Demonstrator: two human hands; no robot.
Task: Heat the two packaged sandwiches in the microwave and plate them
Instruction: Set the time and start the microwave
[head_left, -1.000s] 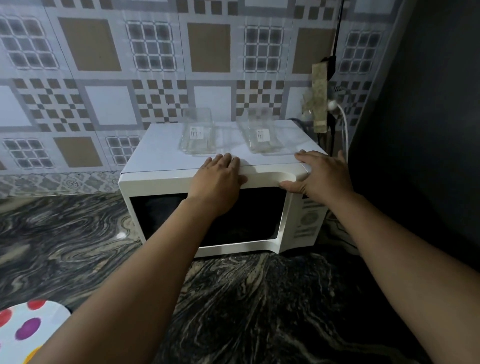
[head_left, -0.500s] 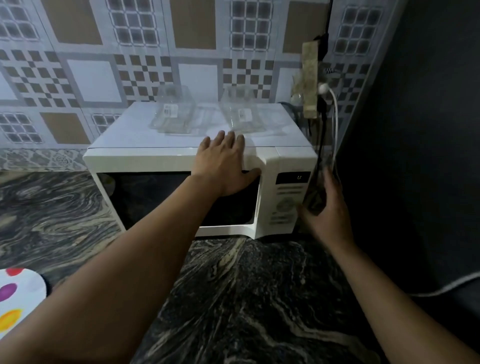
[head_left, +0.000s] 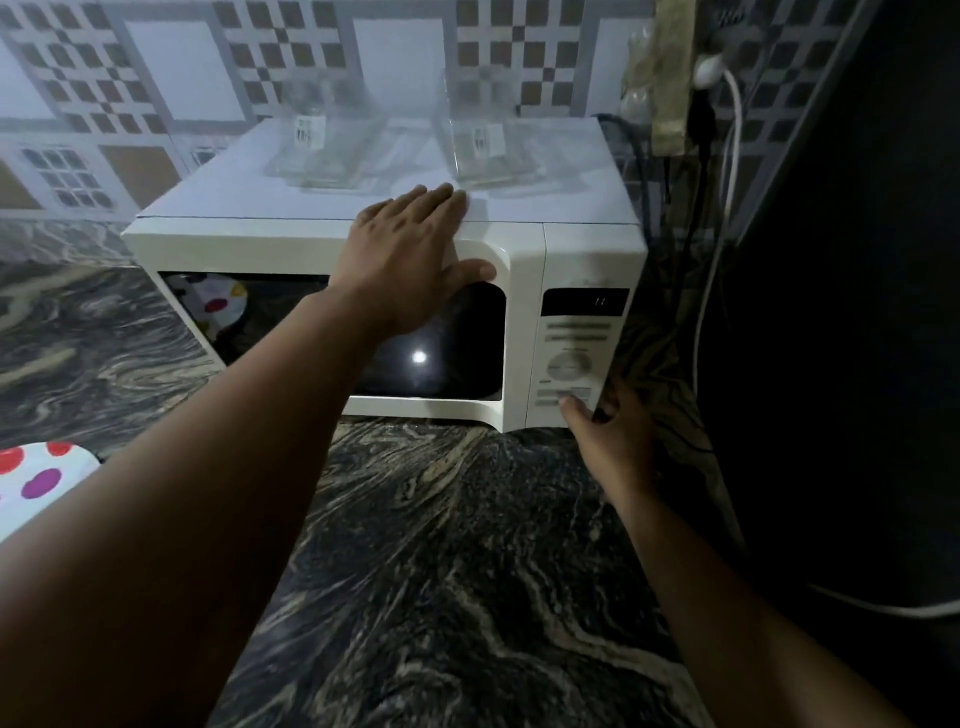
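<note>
While left hand (head_left: 410, 260) presses flat, fingers straight, on microwave (head_left: 322, 241) door top, right hand (head_left: 610, 431) thumb touches control panel (head_left: 571, 358), holding nothing.

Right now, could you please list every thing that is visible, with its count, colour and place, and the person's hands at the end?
microwave: 1, white, on the counter against the wall, door closed.
clear packages: 2, transparent with small labels, side by side on top of the microwave; second one. Contents not discernible.
spotted plate: 1, white with red and purple dots, at the left edge of the counter.
counter: 1, dark marbled stone.
tiled wall: 1, white, brown and checkered tiles, behind the microwave.
white cable: 1, plugged in at the upper right.
left hand: 1, flat on the door's top edge.
right hand: 1, thumb on the low control-panel buttons.
</note>
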